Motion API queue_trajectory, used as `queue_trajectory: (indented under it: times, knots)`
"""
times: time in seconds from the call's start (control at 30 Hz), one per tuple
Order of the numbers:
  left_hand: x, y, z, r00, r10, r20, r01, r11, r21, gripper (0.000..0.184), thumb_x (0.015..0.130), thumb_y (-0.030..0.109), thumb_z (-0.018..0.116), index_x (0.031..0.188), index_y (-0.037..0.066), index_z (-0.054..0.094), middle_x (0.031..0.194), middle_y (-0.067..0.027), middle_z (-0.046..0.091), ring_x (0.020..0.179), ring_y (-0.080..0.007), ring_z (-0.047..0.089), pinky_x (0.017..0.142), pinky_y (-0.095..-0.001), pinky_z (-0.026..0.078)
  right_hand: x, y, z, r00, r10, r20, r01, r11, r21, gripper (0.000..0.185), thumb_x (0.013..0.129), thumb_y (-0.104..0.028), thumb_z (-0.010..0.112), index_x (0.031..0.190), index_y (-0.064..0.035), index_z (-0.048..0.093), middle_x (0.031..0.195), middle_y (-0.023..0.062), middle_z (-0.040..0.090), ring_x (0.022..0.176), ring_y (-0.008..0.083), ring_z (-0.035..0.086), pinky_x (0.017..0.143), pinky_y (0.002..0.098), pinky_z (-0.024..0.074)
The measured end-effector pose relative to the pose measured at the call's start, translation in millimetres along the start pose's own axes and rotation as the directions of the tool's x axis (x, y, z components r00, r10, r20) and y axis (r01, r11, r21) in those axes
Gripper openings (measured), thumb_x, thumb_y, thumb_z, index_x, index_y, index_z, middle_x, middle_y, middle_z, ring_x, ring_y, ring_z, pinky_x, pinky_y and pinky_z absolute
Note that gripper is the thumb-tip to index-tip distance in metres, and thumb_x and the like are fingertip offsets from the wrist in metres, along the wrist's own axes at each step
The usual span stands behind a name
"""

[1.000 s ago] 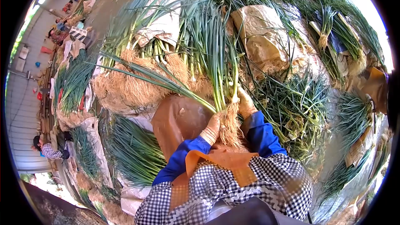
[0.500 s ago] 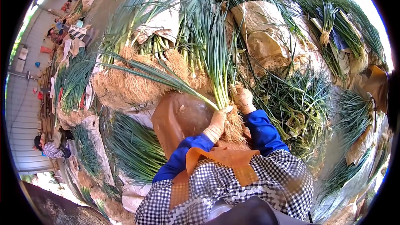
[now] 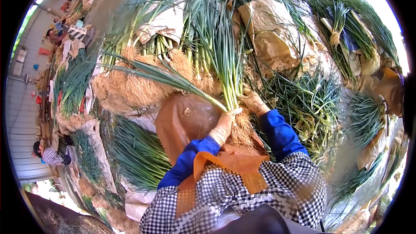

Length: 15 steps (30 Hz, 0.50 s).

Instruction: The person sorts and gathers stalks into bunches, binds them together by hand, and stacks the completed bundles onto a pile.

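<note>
My left hand (image 3: pixel 224 125) is closed around the lower white stems of a bunch of green onions (image 3: pixel 229 71), just above its tan roots (image 3: pixel 241 132). The leaves point up and away from me. From the same grip, one green onion (image 3: pixel 177 80) slants off to the left, apart from the others. My right hand (image 3: pixel 254 101) is at the right side of the bunch, fingers bent and pinched against the stems. What lies between those fingertips is too small to make out. Both hands look gloved.
Upright green onions with thick roots (image 3: pixel 130 84) stand ahead at left, a pale sack (image 3: pixel 164 11) over them. Another sack (image 3: pixel 271 30) lies right of them. Loose leaves and trimmings (image 3: pixel 310 112) heap at my right; more onions (image 3: pixel 141 154) lie at left. Other people (image 3: pixel 53 156) are far left.
My right hand has shifted slightly right and down, and its forearm has swung outward a little. The left hand keeps its grip on the bunch. The whole view has drifted slightly left.
</note>
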<state>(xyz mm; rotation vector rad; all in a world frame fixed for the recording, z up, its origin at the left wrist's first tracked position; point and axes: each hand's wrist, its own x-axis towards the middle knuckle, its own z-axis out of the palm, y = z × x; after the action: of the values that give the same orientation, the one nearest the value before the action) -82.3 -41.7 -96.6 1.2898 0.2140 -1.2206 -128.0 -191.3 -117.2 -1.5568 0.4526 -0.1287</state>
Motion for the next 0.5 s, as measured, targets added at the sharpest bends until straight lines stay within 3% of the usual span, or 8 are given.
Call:
queue_trajectory:
  times: [0.03,0.07,0.13,0.23,0.27,0.33,0.43,0.5]
  knots:
    - [1,4,-3,1.0,0.008,-0.004,-0.008,1.0,0.005,0.022,0.075,0.021,0.066,0.092,0.009,0.059,0.066,0.0056,0.048,0.041,-0.0045,0.035,0.035,-0.0167,0.027,7,12,6,0.952,-0.305,-0.017,0.284,0.904,-0.318,0.023,0.085,-0.023,0.058,0.094,-0.0014,0.057,0.076,0.0028,0.056,0.068,0.0102,0.051,0.059,0.0229,0.043]
    - [-1,4,-6,1.0,-0.001,-0.021,0.001,1.0,-0.023,0.021,0.075,0.02,0.066,0.091,0.008,0.06,0.062,0.0059,0.045,0.04,-0.0048,0.034,0.034,-0.0174,0.027,2,25,6,0.988,-0.156,-0.019,0.155,0.985,-0.075,0.02,0.086,-0.019,0.056,0.095,-0.0012,0.056,0.08,0.0024,0.056,0.071,0.0102,0.051,0.063,0.0225,0.0421]
    - [1,5,-8,0.999,-0.017,-0.04,0.014,0.997,-0.077,0.019,0.076,0.018,0.066,0.089,0.006,0.061,0.054,0.0065,0.041,0.038,-0.0054,0.031,0.034,-0.0187,0.026,-27,-19,9,0.999,0.033,-0.005,-0.03,0.951,0.309,0.018,0.088,-0.018,0.053,0.096,-0.0023,0.055,0.081,-0.0002,0.056,0.072,0.0093,0.048,0.065,0.0221,0.0403]
    - [-7,7,1,0.999,0.01,-0.042,-0.013,0.997,-0.075,0.019,0.076,0.017,0.065,0.092,0.007,0.062,0.062,0.0053,0.048,0.042,-0.0045,0.034,0.035,-0.0182,0.027,-50,-28,5,0.994,0.113,0.01,-0.106,0.895,0.433,0.014,0.088,-0.018,0.052,0.095,-0.0059,0.054,0.079,-0.0021,0.054,0.068,0.0056,0.044,0.062,0.019,0.0374]
    - [-8,9,4,0.999,0.04,-0.023,-0.042,0.995,-0.088,0.02,0.076,0.017,0.065,0.093,0.007,0.062,0.065,0.0047,0.051,0.043,-0.0042,0.035,0.035,-0.018,0.026,-53,-21,3,0.988,0.152,-0.026,-0.131,0.915,0.382,0.014,0.088,-0.018,0.052,0.095,-0.0058,0.054,0.077,-0.0028,0.053,0.066,0.0052,0.043,0.061,0.0187,0.0368]
    - [-7,8,5,0.999,0.033,-0.021,-0.035,0.994,-0.101,0.019,0.076,0.017,0.065,0.093,0.008,0.062,0.071,0.0036,0.054,0.044,-0.0039,0.036,0.035,-0.0181,0.027,-55,-17,7,0.991,0.111,-0.076,-0.065,0.891,0.449,0.015,0.088,-0.019,0.054,0.094,-0.0054,0.054,0.077,-0.003,0.053,0.065,0.0051,0.044,0.061,0.019,0.0373]
    - [-2,8,-3,0.992,-0.07,0.106,0.076,0.995,-0.057,0.017,0.076,0.016,0.064,0.091,0.007,0.062,0.071,0.0035,0.054,0.045,-0.0046,0.038,0.037,-0.018,0.03,-51,-17,10,0.987,0.093,-0.134,-0.049,0.953,0.299,0.014,0.088,-0.017,0.053,0.093,-0.0037,0.054,0.081,-0.0004,0.058,0.067,0.0056,0.047,0.061,0.0194,0.0391]
    - [3,-1,-3,0.997,-0.012,0.07,0.021,0.992,-0.127,0.018,0.077,0.016,0.063,0.092,0.007,0.062,0.073,0.0027,0.055,0.046,-0.0047,0.039,0.037,-0.018,0.03,-49,-12,19,0.972,0.122,-0.2,-0.046,0.937,0.347,0.014,0.088,-0.017,0.054,0.093,-0.0038,0.055,0.082,0.0002,0.059,0.067,0.0058,0.047,0.061,0.0198,0.0395]
